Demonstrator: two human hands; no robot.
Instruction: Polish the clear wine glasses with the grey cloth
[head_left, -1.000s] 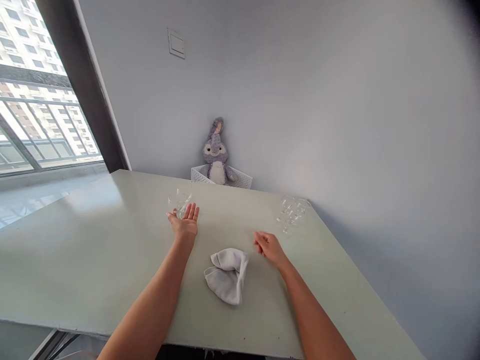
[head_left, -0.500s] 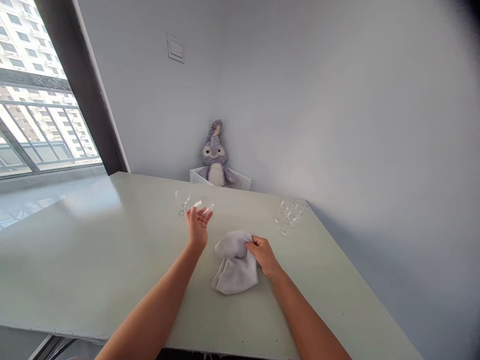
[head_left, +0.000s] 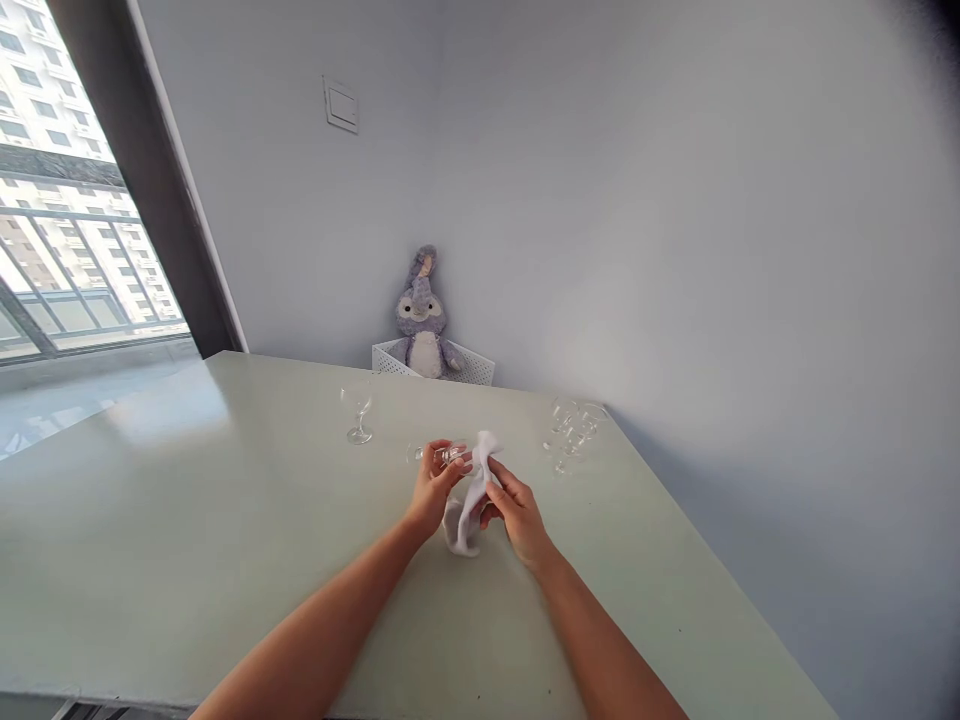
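Largest first: plain pale grey wall (head_left: pixel 675 250) behind, then your long, pale greenish, glossy tabletop (head_left: pixel 225 570). Bright window (head_left: pixel 82 230) at left, buildings and a railing outside. White perforated basket (head_left: pixel 480 369) in the corner past the table's far edge, grey-purple plush toy with a pale belly (head_left: pixel 421 312) sitting in it. Square white wall switch (head_left: pixel 342 106) up on the wall.

Your two hands have come together over the middle of the table; half a second ago they were further apart. Your left hand (head_left: pixel 433 492) has a narrow hold on a clear stemmed drinking glass (head_left: pixel 452 453), tipped on its side, foot to the left, bowl toward the other hand. Your right hand (head_left: pixel 523 515) pinches a soft whitish-grey fabric cloth (head_left: pixel 463 535), now gathered up and hanging in folds, where it was spread out flatter before. So glass and cloth have met between your hands, and the work now looks to be at the glass's bowl; can't tell whether any fabric is inside it.

Smaller stuff: one clear stemmed glass standing upright (head_left: pixel 359 415) to the left, apart from your hands, in about the same spot. A close cluster of clear glassware (head_left: pixel 574 430) sits toward the table's right far corner, unchanged; pieces overlap, count unclear.
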